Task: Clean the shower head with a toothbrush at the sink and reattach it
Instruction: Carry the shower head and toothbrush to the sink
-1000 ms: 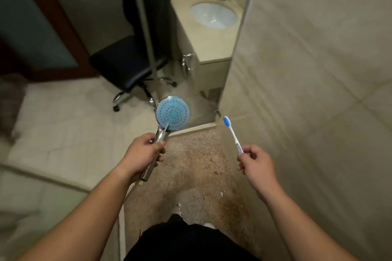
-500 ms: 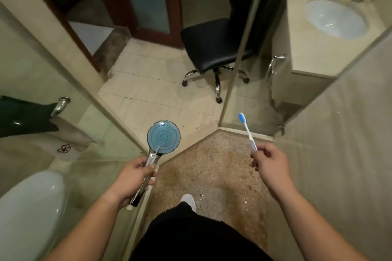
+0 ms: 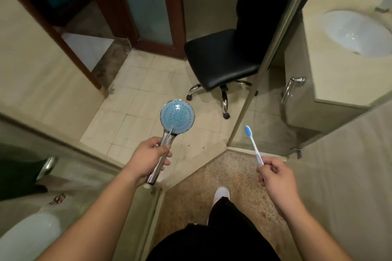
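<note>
change since earlier: view has swung left and forward; the chair and doorway now fill the top, the sink sits at the far right, and both hands keep their grips.
head view, left hand: left hand (image 3: 148,158) is wrapped round the chrome handle of the shower head (image 3: 177,117), fingers curled, thumb across the front.
head view, shower head: blue spray face turned up toward the camera, held above the tiled floor (image 3: 135,95), detached, handle end poking out below the fist.
head view, right hand: right hand (image 3: 275,178) pinches the lower end of the toothbrush (image 3: 252,142) between thumb and curled fingers.
head view, toothbrush: white handle, blue bristle head pointing up and slightly left, well apart from the shower head.
head view, sink: white sink (image 3: 358,31) set in a beige surface (image 3: 339,82), far right, well apart from both hands.
head view, surroundings: black office chair (image 3: 220,63) beyond a glass shower panel (image 3: 273,48); white toilet (image 3: 27,237) at the lower left; white shoe (image 3: 221,194) on the speckled shower floor.
</note>
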The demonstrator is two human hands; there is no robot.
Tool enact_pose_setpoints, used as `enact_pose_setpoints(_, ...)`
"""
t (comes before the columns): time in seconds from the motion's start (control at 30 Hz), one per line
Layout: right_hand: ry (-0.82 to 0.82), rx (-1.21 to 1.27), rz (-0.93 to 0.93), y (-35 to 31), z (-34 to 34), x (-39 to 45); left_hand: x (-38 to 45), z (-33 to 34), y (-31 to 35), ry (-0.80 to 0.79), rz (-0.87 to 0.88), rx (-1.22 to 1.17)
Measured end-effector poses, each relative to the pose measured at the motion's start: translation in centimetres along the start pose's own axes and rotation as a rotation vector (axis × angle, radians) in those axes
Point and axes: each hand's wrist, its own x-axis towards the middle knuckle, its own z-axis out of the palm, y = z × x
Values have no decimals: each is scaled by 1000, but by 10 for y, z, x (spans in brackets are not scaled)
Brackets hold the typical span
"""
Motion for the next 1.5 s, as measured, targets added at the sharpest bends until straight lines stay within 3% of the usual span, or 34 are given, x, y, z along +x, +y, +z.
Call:
enact_pose_setpoints(0.27, 48, -53, 86, -16, 17, 83, 130, 5, 146, -35, 153, 60)
enact_pose_setpoints(0.53, 42, 134, 46, -159, 90, 190, 235, -39, 206, -89, 133, 152)
enact_pose_setpoints(0.7, 209, 266, -27, -245, 133, 273, 322, -68, 226, -217, 68, 261)
enact_pose_setpoints(0.93, 554, 496, 64, -310, 172, 319, 457, -81, 348, -505, 175, 560)
enact_pose_setpoints(1.2, 827, 580, 220, -290, 190, 320, 512, 58, 451, -828, 345, 658)
enact_pose_setpoints(1.5, 1087, 667, 198, -293, 121, 368, 500, 231, 498, -1084, 440, 703)
